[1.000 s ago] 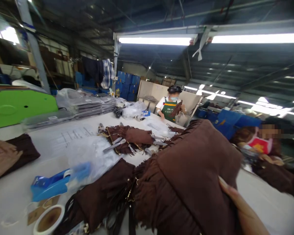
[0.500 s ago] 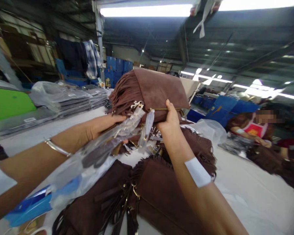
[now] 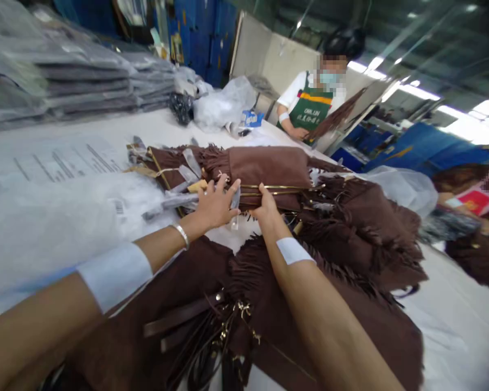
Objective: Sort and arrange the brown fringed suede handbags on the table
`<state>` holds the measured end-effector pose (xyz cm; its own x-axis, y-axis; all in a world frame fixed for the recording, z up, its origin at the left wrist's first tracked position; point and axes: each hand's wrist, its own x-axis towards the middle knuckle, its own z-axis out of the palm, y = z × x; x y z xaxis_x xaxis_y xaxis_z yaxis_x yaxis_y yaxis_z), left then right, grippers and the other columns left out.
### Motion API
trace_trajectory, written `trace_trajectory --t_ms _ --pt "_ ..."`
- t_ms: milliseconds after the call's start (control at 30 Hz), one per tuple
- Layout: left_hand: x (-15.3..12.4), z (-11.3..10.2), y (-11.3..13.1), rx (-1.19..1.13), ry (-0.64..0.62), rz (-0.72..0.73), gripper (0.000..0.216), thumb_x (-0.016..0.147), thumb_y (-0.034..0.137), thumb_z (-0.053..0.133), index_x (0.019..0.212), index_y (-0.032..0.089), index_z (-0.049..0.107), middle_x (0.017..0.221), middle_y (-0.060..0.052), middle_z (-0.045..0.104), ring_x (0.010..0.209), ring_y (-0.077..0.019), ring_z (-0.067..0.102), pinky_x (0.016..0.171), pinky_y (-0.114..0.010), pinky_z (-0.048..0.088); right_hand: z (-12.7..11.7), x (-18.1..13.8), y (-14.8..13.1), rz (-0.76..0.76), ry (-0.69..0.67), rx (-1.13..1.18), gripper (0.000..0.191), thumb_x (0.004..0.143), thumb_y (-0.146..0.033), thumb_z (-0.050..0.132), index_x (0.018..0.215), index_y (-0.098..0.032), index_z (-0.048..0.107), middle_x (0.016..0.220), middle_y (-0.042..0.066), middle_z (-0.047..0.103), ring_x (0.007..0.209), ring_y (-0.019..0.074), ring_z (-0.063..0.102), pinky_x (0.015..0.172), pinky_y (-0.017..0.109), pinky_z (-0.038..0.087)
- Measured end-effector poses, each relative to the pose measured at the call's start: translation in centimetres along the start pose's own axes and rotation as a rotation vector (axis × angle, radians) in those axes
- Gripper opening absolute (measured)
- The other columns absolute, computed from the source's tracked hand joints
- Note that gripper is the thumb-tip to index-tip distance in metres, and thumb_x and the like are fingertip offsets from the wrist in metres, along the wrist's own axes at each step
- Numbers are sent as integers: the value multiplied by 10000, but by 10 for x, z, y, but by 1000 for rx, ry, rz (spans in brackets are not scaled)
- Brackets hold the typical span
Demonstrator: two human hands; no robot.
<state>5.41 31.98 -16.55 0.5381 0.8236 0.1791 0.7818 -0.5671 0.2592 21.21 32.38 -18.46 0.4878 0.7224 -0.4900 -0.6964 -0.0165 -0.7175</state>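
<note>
One white bench (image 3: 85, 163), long. Several grey packed stacks (image 3: 85, 81) at its far edge. Many brown fringed bags heaped near the front (image 3: 309, 326); these lie unsorted. One fringed bag (image 3: 269, 171) set atop a small pile mid-bench, seemingly just placed. Left hand (image 3: 215, 203) spread flat against its zip edge; right hand (image 3: 264, 206) pinching the same edge. One co-worker (image 3: 309, 106) beyond.

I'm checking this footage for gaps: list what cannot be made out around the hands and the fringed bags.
Head view only:
- Right hand: fingertips hidden against the brown fringed bag; grip unclear.
- Left hand: what lies beneath its palm is covered.
- Printed sheet: text blurred.
- Near bag: cut off by the bottom edge.
</note>
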Motion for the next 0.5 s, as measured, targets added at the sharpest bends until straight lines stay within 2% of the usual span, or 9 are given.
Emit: trace_trajectory --t_ms 100,267,400,500 --pt "17 30 -2 -65 -65 -54 884 812 567 610 1499 389 83 1590 -126 122 1361 -473 262 1017 -671 307 -2 23 -1 84 10 -86 248 904 -344 546 929 -105 609 842 45 704 804 155 652 848 426 535" --pt "43 38 -1 -107 -157 -100 851 832 547 597 1495 398 86 1586 -122 107 1336 -461 294 997 -654 328 -5 40 -15 120 4 -212 313 895 -408 545 874 -101 606 909 37 694 817 127 653 829 438 518" --pt "35 41 1 -73 -163 -77 859 848 488 597 1500 391 46 1597 -117 79 1369 -436 242 1025 -652 292 -17 25 -24 148 69 -368 358 907 -406 486 829 -67 571 945 88 659 885 151 657 811 504 493" --pt "20 41 4 -44 -111 -59 825 861 433 593 1507 355 86 1593 -120 107 1378 -410 242 1058 -615 280 -30 -1 -36 121 94 -466 227 865 -320 598 831 -99 556 933 70 653 842 138 642 827 490 508"
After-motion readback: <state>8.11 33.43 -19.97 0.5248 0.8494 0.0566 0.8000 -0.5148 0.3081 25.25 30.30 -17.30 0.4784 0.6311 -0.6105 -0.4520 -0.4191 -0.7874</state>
